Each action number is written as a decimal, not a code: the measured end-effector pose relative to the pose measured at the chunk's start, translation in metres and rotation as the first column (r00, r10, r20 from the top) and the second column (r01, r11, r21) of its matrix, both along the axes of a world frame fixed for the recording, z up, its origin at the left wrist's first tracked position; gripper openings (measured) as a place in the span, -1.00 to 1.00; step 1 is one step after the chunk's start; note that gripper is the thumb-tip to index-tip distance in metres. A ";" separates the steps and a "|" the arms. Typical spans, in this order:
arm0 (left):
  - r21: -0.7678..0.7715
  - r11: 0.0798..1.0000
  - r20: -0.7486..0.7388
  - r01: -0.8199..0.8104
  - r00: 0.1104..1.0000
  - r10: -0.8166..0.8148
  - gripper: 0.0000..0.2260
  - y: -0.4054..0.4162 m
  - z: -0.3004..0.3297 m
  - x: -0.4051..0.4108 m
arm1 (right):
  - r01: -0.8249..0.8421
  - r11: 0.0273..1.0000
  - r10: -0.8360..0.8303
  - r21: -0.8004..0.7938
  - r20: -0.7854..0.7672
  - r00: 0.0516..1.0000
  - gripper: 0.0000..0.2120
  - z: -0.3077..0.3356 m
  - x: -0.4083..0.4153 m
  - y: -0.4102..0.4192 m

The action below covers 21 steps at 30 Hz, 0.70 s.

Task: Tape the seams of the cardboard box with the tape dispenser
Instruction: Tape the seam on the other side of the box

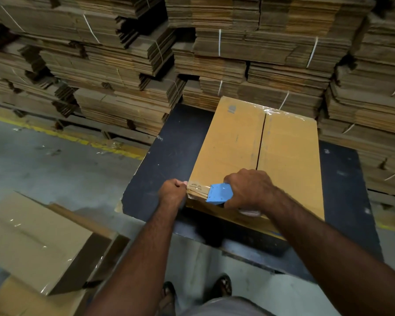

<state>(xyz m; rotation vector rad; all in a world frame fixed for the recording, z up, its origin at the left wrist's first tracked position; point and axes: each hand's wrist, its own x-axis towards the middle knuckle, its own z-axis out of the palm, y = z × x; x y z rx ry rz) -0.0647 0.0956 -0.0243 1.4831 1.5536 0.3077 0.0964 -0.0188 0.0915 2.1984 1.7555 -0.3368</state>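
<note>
Readable text: none anywhere in the frame.
Cardboard box (233,142) mark: a small blue-grey stamp near its far left corner, centre of the frame, too blurred to read.
Tape (197,189) at near left corner: faint curved marks beneath it, illegible.
Tape dispenser (220,193): plain blue, no lettering legible.

A closed tan cardboard box (255,151), centre seam untaped, lies flat, a blue tape dispenser (219,194) pressed on its near edge over clear tape.
</note>
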 end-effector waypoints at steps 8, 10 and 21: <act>0.358 0.914 0.019 0.194 0.977 -0.215 -0.39 -0.010 0.024 -0.027 | 0.039 0.999 -0.039 0.000 0.009 0.999 -0.42 0.002 -0.007 -0.002; 0.392 0.866 0.030 0.311 0.936 -0.350 -0.33 -0.027 0.031 -0.024 | 0.046 0.999 -0.046 -0.002 0.013 0.999 -0.43 0.003 -0.009 -0.003; 0.117 0.844 0.064 0.523 0.844 -0.532 -0.41 -0.019 0.006 -0.040 | 0.074 0.997 -0.073 -0.019 0.052 0.996 -0.40 0.002 -0.014 -0.002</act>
